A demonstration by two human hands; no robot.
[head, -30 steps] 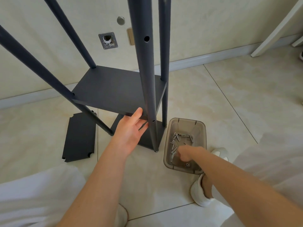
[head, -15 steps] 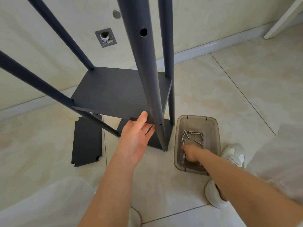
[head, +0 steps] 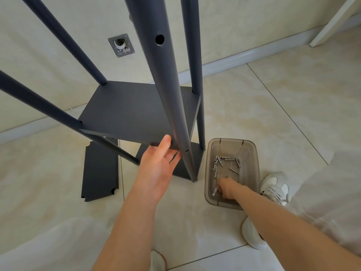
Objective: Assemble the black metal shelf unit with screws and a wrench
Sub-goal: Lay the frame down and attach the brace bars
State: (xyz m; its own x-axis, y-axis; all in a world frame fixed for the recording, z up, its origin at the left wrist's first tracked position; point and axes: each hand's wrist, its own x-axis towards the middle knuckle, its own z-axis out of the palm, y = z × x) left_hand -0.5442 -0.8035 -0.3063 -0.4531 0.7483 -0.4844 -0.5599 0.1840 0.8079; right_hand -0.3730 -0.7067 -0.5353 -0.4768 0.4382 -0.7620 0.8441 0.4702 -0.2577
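The person is fetching a fastener: the right hand (head: 227, 189) is reaching down into the plastic tub (head: 252, 153) on the floor, fingers curling round one screw (head: 215, 191). The left hand (head: 156, 169) is propping the shelf panel (head: 136, 114) beside the front post (head: 175, 114), fingers nearly straight beneath its edge. Next, that screw probably needs lining up with the post's small hole (head: 187, 151).

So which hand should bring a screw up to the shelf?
Right, probably. The right hand is down in the bin, fingers curled on a screw. The left hand is busy propping the shelf by the post.
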